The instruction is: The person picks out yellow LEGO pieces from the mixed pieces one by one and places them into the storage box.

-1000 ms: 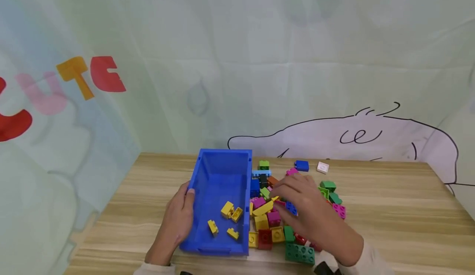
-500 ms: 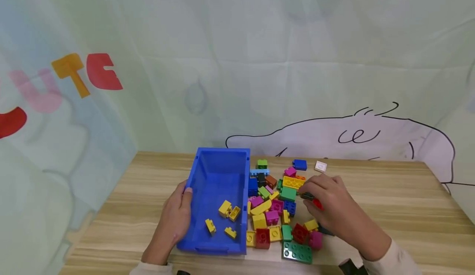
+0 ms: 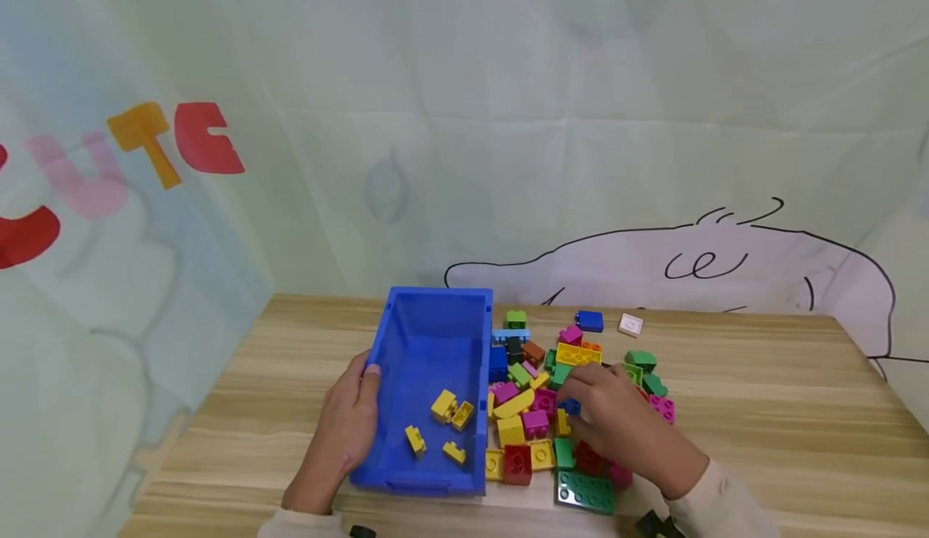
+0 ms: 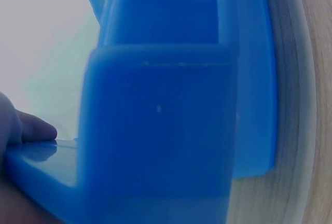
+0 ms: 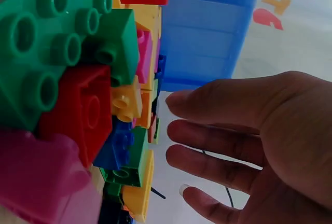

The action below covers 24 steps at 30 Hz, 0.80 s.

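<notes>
A blue plastic bin (image 3: 434,364) stands on the table with several yellow toy bricks (image 3: 444,406) on its floor. My left hand (image 3: 350,421) grips its left wall, thumb over the rim; up close, the left wrist view shows the bin's blue wall (image 4: 161,130). To the right of the bin is a pile of mixed toy bricks. Over that pile hovers my right hand (image 3: 617,421), its fingertips close to a small yellow brick (image 3: 562,423) and a blue brick (image 3: 569,406). In the right wrist view, nothing lies between the thumb and loosely extended fingers (image 5: 218,167).
A dark green eight-stud brick (image 3: 585,493) lies at the pile's front, beside a red brick (image 3: 517,465). Behind the pile are a blue brick (image 3: 589,321) and a white piece (image 3: 631,325). A printed cloth (image 3: 464,159) hangs along the table's back edge.
My right hand swung to the right over the pile, then came back left above the yellow and blue bricks. The left hand and the bin's contents stay as they were.
</notes>
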Each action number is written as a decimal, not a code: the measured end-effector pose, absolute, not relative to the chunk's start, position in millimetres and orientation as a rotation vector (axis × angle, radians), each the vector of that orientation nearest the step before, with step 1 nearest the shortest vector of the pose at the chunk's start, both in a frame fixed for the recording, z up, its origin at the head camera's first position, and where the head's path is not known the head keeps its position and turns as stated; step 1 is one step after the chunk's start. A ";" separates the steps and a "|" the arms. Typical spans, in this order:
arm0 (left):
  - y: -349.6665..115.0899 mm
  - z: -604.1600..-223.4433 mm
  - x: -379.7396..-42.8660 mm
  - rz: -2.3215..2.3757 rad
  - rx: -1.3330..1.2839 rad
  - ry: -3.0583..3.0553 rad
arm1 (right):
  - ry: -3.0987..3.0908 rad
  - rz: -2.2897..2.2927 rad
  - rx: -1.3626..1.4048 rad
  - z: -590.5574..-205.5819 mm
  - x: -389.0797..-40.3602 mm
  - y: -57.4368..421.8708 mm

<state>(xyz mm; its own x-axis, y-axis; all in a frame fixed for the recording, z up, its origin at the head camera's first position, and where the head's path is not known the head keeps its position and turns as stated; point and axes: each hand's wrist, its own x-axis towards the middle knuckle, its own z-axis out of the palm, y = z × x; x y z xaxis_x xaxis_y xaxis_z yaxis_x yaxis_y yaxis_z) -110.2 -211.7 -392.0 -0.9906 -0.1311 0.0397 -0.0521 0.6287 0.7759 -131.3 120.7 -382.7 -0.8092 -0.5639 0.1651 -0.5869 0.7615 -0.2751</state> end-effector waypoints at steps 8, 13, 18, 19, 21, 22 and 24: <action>-210.2 -391.0 -111.2 -1.318 0.150 -2.751 | -2.961 0.505 1.000 -393.3 -133.4 112.9; -211.2 -392.8 -111.1 -1.318 0.165 -2.751 | -2.984 0.534 1.005 -398.8 -133.4 109.3; -213.1 -395.1 -110.9 -1.322 0.184 -2.761 | -3.005 0.570 0.987 -400.8 -134.4 106.1; -213.3 -394.7 -110.5 -1.322 0.184 -2.759 | -3.009 0.582 0.989 -400.6 -134.4 105.5; -213.5 -393.8 -109.9 -1.323 0.184 -2.765 | -3.023 0.597 0.984 -400.3 -134.9 104.9; -213.5 -393.5 -109.9 -1.324 0.184 -2.769 | -3.032 0.601 0.981 -400.1 -135.0 104.9; -213.3 -393.1 -110.4 -1.326 0.184 -2.775 | -3.043 0.596 0.977 -400.1 -135.5 105.3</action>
<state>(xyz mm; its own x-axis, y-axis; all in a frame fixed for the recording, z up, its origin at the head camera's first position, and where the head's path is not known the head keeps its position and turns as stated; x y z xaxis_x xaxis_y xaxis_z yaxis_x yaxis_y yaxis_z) -110.4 -213.3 -393.1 -0.9910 -0.1335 0.0038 -0.0809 0.6229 0.7781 -135.5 105.3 -400.1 -0.8138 -0.5812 0.0075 -0.5410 0.7527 -0.3752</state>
